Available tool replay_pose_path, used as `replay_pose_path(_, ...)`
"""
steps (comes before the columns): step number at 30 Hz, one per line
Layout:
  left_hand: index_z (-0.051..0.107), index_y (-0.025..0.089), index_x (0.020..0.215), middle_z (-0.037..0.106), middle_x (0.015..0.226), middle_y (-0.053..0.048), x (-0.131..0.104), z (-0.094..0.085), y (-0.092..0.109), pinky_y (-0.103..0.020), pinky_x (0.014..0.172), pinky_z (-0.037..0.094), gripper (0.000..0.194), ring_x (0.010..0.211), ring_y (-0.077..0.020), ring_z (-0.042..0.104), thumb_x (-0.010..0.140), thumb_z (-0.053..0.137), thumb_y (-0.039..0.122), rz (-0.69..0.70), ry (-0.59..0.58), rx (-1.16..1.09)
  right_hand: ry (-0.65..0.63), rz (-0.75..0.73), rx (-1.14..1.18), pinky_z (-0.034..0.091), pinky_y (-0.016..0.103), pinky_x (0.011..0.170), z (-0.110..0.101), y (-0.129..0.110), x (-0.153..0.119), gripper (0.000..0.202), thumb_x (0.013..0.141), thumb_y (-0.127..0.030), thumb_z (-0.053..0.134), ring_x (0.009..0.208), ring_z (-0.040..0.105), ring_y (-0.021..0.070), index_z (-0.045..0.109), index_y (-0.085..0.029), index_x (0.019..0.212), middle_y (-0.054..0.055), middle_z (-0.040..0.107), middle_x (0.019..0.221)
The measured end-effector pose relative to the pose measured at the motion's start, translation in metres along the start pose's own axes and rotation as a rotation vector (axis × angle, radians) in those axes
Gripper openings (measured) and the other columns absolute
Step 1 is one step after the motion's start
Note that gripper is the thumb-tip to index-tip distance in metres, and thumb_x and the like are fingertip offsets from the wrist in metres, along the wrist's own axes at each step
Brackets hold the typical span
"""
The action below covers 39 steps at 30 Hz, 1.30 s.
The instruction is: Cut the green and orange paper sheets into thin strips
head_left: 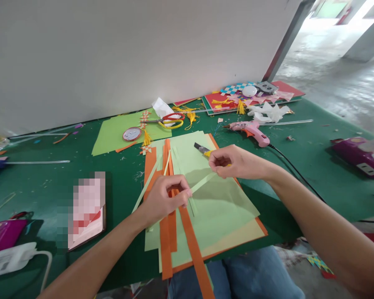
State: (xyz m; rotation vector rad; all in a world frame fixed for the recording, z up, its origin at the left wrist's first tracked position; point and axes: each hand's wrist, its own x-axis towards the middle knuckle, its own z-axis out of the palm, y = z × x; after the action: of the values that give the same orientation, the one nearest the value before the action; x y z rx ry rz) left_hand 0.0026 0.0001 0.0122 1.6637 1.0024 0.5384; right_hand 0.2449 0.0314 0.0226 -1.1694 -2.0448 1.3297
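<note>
A narrow pale green paper strip (202,182) stretches between my two hands. My left hand (166,195) pinches its lower left end between thumb and forefinger. The upper right end sits in the closed fingers of my right hand (235,162). Just beyond my right hand lies a utility knife (202,148) with a yellow body, partly hidden by the fingers. Beneath both hands are pale green paper sheets (224,203) with orange sheets showing at the edges. Orange paper strips (191,241) and thin green strips (148,185) lie under and around my left hand.
Red-and-yellow scissors (171,120), a round tin (132,133) and a woven tassel piece (146,137) lie behind the sheets. A pink glue gun (252,131) with a cable rests at right. A phone (89,211) lies at left. Purple power strips (360,155) stand at the sides.
</note>
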Motion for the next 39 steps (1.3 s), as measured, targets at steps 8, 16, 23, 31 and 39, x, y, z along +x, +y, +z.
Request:
replay_pose_path(8,0.054,0.017,0.066,0.059,0.057,0.003,0.0,-0.001,-0.007,-0.021,0.052,0.044,0.02,0.05,-0.0095,0.054,0.084,0.057,0.025,-0.004,0.005,-0.001,0.001,0.046,-0.053,0.03,0.021,0.048,-0.009,0.007,-0.001,0.004,0.071,-0.021,0.051,0.054,0.039,0.0078,0.053,-0.018,0.069,-0.005,0.047,0.06)
replay_pose_path(16,0.054,0.017,0.066,0.059,0.057,0.003,0.0,-0.002,-0.005,-0.02,0.055,0.045,0.019,0.054,-0.0092,0.057,0.084,0.058,0.023,0.037,0.017,-0.026,0.101,0.09,-0.023,0.03,0.02,0.044,-0.019,0.007,-0.005,0.004,0.069,-0.021,0.054,0.05,0.039,0.0073,0.055,-0.018,0.067,-0.005,0.048,0.056)
replay_pose_path(23,0.06,0.017,0.068,0.063,0.058,0.002,0.002,-0.001,-0.005,-0.021,0.055,0.045,0.021,0.056,-0.0109,0.06,0.086,0.058,0.027,0.074,0.099,-0.003,0.208,0.095,0.093,0.035,0.021,0.041,-0.018,0.01,-0.001,0.024,0.083,-0.041,0.06,0.046,0.048,0.0087,0.061,-0.017,0.079,-0.001,0.058,0.057)
replay_pose_path(31,0.062,0.017,0.071,0.065,0.06,0.001,0.001,0.001,-0.007,-0.021,0.055,0.045,0.023,0.056,-0.0114,0.06,0.088,0.058,0.031,0.052,0.109,0.019,-0.105,-0.064,0.523,0.038,0.021,0.042,-0.004,0.012,-0.001,0.06,0.086,-0.065,0.05,0.062,0.064,0.015,0.066,-0.011,0.105,0.011,0.068,0.08)
replay_pose_path(39,0.064,0.015,0.075,0.067,0.064,-0.001,0.003,0.001,-0.004,-0.022,0.061,0.05,0.021,0.058,-0.0125,0.063,0.088,0.058,0.031,0.032,0.044,-0.034,0.018,0.022,0.404,0.035,0.02,0.041,0.004,0.01,0.004,0.034,0.082,-0.047,0.066,0.055,0.06,0.0113,0.063,-0.014,0.073,0.006,0.068,0.07)
